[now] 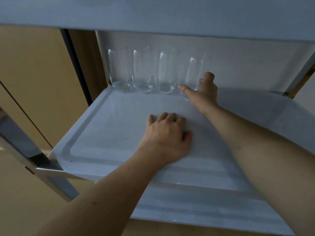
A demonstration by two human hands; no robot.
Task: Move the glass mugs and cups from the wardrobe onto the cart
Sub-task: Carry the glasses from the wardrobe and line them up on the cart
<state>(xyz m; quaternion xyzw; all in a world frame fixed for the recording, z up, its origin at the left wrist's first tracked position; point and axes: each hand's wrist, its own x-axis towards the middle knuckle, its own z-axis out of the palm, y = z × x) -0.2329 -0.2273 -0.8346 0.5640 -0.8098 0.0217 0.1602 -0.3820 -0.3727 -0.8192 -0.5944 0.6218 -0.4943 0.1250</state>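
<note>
Several tall clear glass cups stand in a row along the back of a white cart tray (102,133). The leftmost cup (120,70) is in the back left corner. My right hand (202,92) grips the rightmost cup (196,68) low down, with the thumb across its front and the fingers curled round its right side. This cup stands on the tray, a small gap away from its neighbour (167,70). My left hand (167,137) rests palm down on the middle of the tray, fingers slightly bent, holding nothing.
Another white shelf (153,14) hangs close above the cups. Metal frame posts stand at the front left (25,150) and back right (298,77). Beige wooden panels (34,74) fill the left side behind the cart.
</note>
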